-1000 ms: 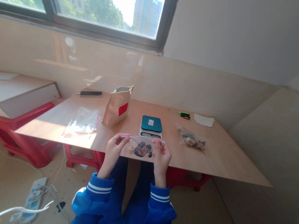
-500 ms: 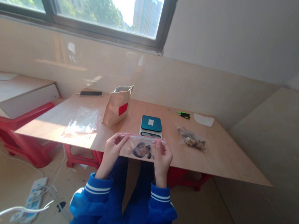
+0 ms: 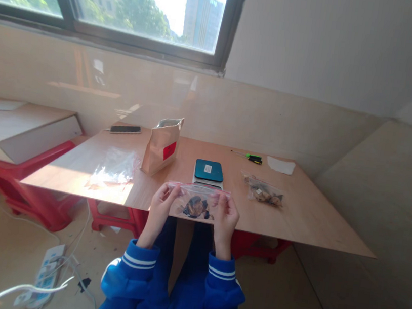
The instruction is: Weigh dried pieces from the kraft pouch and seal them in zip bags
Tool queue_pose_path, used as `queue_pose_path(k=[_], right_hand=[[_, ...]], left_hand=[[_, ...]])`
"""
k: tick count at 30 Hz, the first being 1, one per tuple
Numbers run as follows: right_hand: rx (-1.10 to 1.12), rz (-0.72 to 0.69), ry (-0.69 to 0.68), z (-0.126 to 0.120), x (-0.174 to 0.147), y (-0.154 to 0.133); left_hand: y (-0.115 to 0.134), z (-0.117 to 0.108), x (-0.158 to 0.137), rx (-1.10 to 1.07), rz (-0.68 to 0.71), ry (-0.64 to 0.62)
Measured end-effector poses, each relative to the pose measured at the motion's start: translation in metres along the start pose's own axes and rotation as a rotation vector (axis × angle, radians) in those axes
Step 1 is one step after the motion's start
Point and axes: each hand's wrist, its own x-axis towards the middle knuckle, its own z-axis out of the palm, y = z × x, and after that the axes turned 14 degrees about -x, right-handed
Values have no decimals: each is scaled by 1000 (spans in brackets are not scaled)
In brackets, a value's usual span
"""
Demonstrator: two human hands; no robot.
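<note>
A clear zip bag (image 3: 198, 194) with dark brown dried pieces in its lower part is stretched between my two hands at the table's near edge. My left hand (image 3: 163, 202) pinches its top left corner near the red zip strip. At the opposite end, my right hand (image 3: 226, 213) grips the top right corner between thumb and fingers. Just beyond the bag lies a kitchen scale (image 3: 209, 170) with a teal top; its display is mostly covered by the bag. I cannot tell whether the zip is sealed.
An upright brown paper pouch (image 3: 157, 153) stands left of the scale, beside a pile of clear bags (image 3: 114, 168). Filled bags (image 3: 265, 191) lie to the right. Behind are a phone (image 3: 125, 129), a screwdriver (image 3: 254, 159) and white paper (image 3: 280, 165). Red stools (image 3: 114, 218) sit below.
My left hand has shifted slightly to the right, closer to my right hand. The bag's top edge is a little less taut and covers more of the scale's display.
</note>
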Motion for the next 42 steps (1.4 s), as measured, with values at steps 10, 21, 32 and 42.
queue_pose_path(k=[10, 21, 32, 42], right_hand=[[-43, -64, 53, 2, -1, -3], [35, -32, -9, 6, 0, -3], [129, 95, -174, 11, 2, 7], [163, 54, -128, 8, 1, 7]], left_hand=[[2, -5, 1, 166, 90, 22], [1, 2, -3, 114, 106, 76], [6, 1, -2, 68, 16, 62], [7, -3, -2, 49, 34, 31]])
